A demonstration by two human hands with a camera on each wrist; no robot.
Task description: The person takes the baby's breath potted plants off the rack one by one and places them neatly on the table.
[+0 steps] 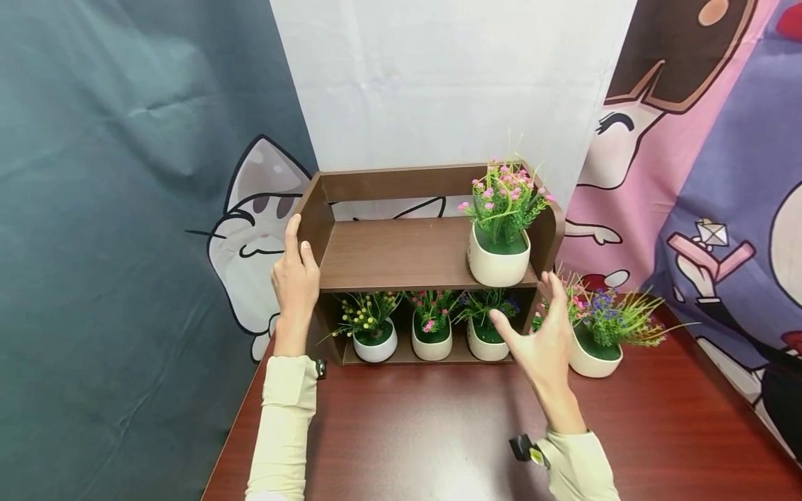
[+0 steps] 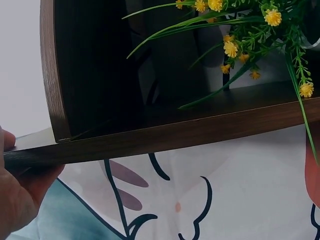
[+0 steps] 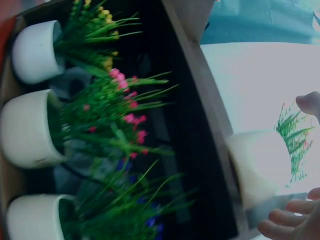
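A brown two-tier wooden shelf (image 1: pixel 395 254) stands on the table. My left hand (image 1: pixel 296 284) grips the edge of its left side panel, with the panel between thumb and fingers in the left wrist view. Pink flowers in a cream pot (image 1: pixel 499 264) stand at the right end of the upper tier. My right hand (image 1: pixel 544 348) is just below and in front of that pot, thumb and fingers spread, holding nothing. The lower tier bears a yellow-flowered pot (image 1: pixel 376 344), a pink-flowered pot (image 1: pixel 432 342) and a blue-flowered pot (image 1: pixel 487 344).
Right of the shelf, a cream pot (image 1: pixel 595 362) with blue flowers stands on the reddish-brown table (image 1: pixel 401 431), pink blossoms beside it. A printed cloth (image 1: pixel 639 223) hangs behind on the right, and a grey-green cloth (image 1: pixel 125 243) on the left.
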